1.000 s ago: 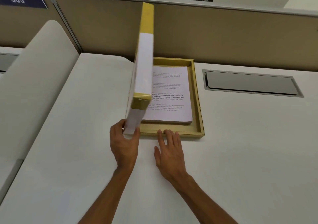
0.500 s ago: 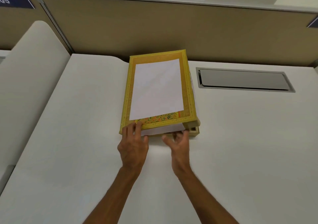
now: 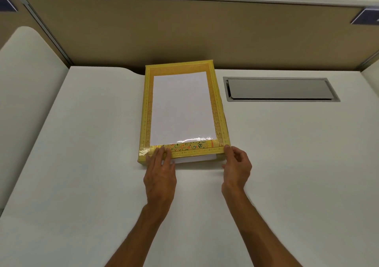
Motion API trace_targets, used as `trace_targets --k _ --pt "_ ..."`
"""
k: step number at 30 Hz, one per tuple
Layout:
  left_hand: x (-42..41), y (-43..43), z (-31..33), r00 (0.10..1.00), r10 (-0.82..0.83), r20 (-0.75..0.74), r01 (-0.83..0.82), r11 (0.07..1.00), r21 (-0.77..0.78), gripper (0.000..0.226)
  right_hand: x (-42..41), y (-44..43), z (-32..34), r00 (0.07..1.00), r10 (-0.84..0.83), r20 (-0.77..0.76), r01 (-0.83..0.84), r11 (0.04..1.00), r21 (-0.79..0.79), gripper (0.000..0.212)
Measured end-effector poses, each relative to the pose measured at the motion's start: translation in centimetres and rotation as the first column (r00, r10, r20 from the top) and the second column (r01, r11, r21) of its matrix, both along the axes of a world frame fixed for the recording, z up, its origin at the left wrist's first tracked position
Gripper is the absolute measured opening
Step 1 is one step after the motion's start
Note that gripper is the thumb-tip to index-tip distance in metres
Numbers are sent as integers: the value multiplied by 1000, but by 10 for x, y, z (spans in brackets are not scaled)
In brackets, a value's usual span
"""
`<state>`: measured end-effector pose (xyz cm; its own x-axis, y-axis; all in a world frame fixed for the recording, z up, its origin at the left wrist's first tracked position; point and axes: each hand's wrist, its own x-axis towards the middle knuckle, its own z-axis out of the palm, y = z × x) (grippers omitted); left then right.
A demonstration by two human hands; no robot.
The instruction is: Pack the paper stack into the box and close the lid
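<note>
**Desk:** What does the frame show?

**Photographer:** A person seats the yellow lid (image 3: 182,110) on a box at the far edge of a white table (image 3: 82,164), hard against the partition (image 3: 184,30). The left hand (image 3: 161,174) lies flat and open, fingers (image 3: 162,154) pressing the lid's near edge left of centre. The right hand (image 3: 236,168) is loosely curled, gripping nothing, its fingertips touching the lid's near right corner.

**Desk:** Why the two hands at that edge?

**Photographer:** As I read it, one pins the lid while the other squares the corner, so the lid drops evenly over the base. The near edge is closest to the person and looks like the last part to settle.

**Desk:** And the papers?

**Photographer:** Not visible; the lid covers the box from above. A white strip (image 3: 194,159) shows under the lid's near edge, between the hands. It may be a panel on the lid's side or paper; I cannot tell which.

**Desk:** Describe the lid.

**Photographer:** Glossy yellow, with an ornate gold border, a floral band along the near side and a large blank white panel (image 3: 181,108) in the middle, catching glare low down. It sits nearly level and square to the table.

**Desk:** Anything else?

**Photographer:** A grey cable hatch (image 3: 281,89), set in the table just right of the box, is shut.
</note>
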<state>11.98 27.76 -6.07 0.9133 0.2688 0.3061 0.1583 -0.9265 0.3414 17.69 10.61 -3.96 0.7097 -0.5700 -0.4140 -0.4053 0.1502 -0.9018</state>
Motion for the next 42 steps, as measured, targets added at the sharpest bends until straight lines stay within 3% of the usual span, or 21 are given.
trace_targets --k 5,13,17,19,21,25,27,35,42 --pt "0 0 -3 999 -17 42 17 1000 -4 44 5 -2 -11 999 39 -35 -46 979 -198 24" --pt "3 -2 -2 995 37 -95 -48 992 -115 38 7 -15 -23 961 237 -142 -271 912 -309 26" --pt "21 13 3 999 -7 -42 2 991 -132 35 12 -18 -18 948 303 -93 -315 864 -392 37" --pt "38 26 5 997 -28 -68 19 992 -125 41 23 -17 -15 908 418 -34 -380 783 -493 45" --pt "58 40 5 989 -43 -144 25 992 -124 52 44 -16 -13 817 574 -51 -474 620 -625 49" --pt "108 69 11 953 -90 -289 52 989 -135 63 100 -11 -4 555 782 -283 -654 200 -729 60" --pt "131 80 16 941 -123 -315 82 987 -142 66 129 -8 0 484 798 -360 -678 82 -731 61" --pt "210 109 23 870 -191 -455 124 977 -174 73 228 9 9 320 762 -564 -733 -178 -657 74" --pt "235 116 23 841 -147 -521 78 985 -151 77 252 14 12 326 727 -604 -702 -241 -670 73"
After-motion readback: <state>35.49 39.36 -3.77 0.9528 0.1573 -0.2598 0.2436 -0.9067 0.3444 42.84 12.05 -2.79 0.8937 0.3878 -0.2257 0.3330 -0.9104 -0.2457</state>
